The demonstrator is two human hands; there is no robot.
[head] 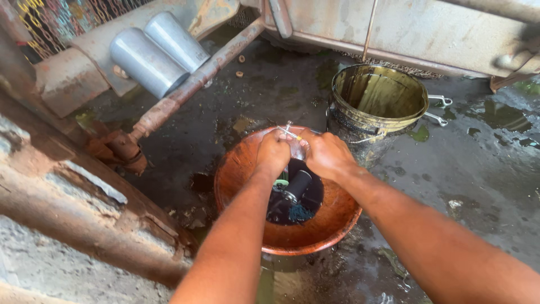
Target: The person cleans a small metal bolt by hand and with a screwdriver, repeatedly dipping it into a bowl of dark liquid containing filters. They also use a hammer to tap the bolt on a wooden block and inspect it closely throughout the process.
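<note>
Your left hand [274, 152] and right hand [328, 154] meet over the far rim of the rusty orange basin [242, 169], both curled into loose fists with knuckles up and backs toward you, forearms running in from the near edge and converging. Between them you are clutching a small pale part [298, 147] — each hand grips one side of it, and a thin metal pin with a yellow tip [288, 133] sticks out just past your left knuckles. What exactly the part is cannot be told, since your fingers cover most of it. Below your hands, in the dark oily liquid pooled at the basin's middle, lies a black cylindrical piece [297, 186], tilted, with a bit of blue-green material [300, 213] beside it. The basin sits on wet, oil-stained ground [467, 180]. Just beyond its far right rim stands a grimy yellow-green bucket [378, 95], close to your right hand, with a couple of metal tools [440, 110] lying at its right side. Off to the far left, two grey cylinders [160, 50] rest beside a rusted bar [191, 84].
</note>
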